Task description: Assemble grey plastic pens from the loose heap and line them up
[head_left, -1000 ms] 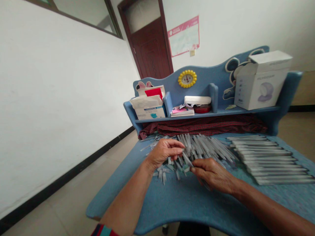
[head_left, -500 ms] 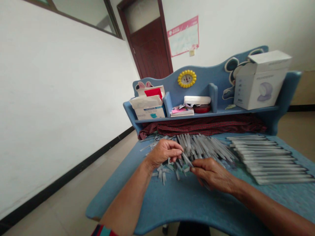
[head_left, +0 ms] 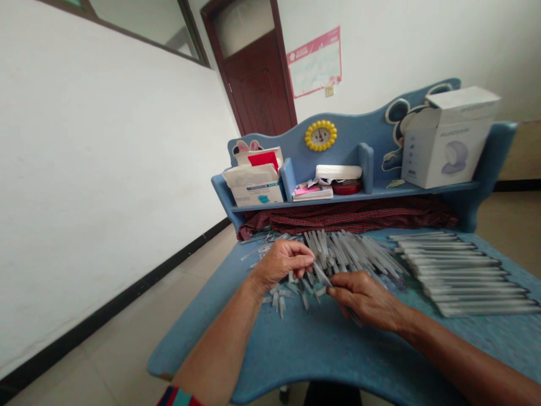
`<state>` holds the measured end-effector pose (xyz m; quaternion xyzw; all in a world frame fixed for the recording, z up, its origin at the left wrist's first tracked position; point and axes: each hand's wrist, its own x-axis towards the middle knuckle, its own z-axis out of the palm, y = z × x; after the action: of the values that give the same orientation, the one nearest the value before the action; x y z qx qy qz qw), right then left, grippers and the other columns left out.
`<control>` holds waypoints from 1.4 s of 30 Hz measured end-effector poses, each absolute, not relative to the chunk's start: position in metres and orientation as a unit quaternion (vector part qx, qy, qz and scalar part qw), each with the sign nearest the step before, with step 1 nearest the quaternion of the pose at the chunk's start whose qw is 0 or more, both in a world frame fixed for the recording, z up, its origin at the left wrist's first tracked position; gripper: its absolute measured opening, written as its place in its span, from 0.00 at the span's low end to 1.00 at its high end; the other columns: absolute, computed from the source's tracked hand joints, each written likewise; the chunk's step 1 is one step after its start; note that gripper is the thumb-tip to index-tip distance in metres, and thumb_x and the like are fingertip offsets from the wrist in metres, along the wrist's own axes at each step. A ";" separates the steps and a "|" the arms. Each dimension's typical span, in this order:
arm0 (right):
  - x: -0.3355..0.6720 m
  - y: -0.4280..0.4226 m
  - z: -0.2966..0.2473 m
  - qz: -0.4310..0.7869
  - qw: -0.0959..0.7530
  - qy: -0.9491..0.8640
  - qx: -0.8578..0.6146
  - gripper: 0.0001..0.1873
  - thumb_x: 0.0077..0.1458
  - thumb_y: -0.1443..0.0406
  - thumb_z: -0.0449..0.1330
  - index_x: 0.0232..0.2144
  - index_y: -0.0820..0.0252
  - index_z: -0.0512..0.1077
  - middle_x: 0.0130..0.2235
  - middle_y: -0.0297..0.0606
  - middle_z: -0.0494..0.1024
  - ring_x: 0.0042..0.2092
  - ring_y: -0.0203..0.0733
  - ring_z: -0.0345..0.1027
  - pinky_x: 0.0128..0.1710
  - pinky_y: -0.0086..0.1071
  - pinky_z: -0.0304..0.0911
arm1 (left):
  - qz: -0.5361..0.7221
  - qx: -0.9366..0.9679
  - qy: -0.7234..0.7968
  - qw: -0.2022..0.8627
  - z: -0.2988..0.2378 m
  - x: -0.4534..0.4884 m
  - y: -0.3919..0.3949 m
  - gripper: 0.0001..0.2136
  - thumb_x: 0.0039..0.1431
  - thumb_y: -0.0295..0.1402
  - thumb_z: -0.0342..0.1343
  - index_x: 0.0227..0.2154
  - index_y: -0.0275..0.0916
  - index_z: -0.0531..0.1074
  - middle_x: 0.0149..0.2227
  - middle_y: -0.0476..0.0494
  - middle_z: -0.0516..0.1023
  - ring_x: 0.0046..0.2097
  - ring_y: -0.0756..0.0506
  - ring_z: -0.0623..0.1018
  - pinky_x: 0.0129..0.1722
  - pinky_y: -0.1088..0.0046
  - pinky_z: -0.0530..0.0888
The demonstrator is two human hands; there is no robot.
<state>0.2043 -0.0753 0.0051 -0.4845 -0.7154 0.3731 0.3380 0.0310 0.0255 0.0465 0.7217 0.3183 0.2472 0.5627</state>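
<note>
Between my two hands is a slim translucent tube [head_left: 322, 275], shaped like a pen part and slanting down to the right. My left hand [head_left: 285, 263] pinches its upper end between thumb and fingers. My right hand [head_left: 362, 299] is closed on the lower end, its fingers hiding the rest of the tube. Behind my hands lies a pile of similar translucent tubes [head_left: 350, 251]. Small clear pieces that look like pen caps [head_left: 281, 300] are scattered beneath my left hand. To the right, pen-like sticks with dark ends [head_left: 469, 276] lie side by side in a row.
The blue desk [head_left: 296, 355] has a curved front edge. Along its back runs a blue shelf [head_left: 372, 194] holding a mask box [head_left: 258, 194], papers [head_left: 313, 194] and a large white box [head_left: 448, 141]. A dark red checked cloth [head_left: 346, 217] is bunched under the shelf.
</note>
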 end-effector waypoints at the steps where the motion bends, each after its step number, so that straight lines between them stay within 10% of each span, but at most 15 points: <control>1: 0.204 -0.075 0.005 0.372 0.340 -0.716 -0.483 0.15 0.56 0.63 0.48 0.18 0.59 0.57 0.18 0.28 0.59 0.21 0.29 0.54 0.20 0.24 0.49 | 0.249 0.720 0.316 0.566 0.046 0.031 0.026 0.13 0.44 0.38 0.61 0.28 0.31 0.73 0.21 0.47 0.74 0.18 0.55 0.68 0.17 0.81 0.62; 42: 0.203 -0.077 0.007 0.404 0.340 -0.699 -0.482 0.15 0.56 0.62 0.48 0.19 0.59 0.58 0.18 0.28 0.61 0.19 0.29 0.54 0.19 0.23 0.49 | 0.223 0.748 0.344 0.523 0.048 0.031 0.026 0.14 0.47 0.40 0.59 0.20 0.32 0.68 0.16 0.50 0.70 0.14 0.58 0.62 0.13 0.84 0.56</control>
<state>0.2032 -0.0769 0.0072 -0.4819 -0.6995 0.4036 0.3400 0.0312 0.0255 0.0484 0.7475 0.3438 0.2234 0.5226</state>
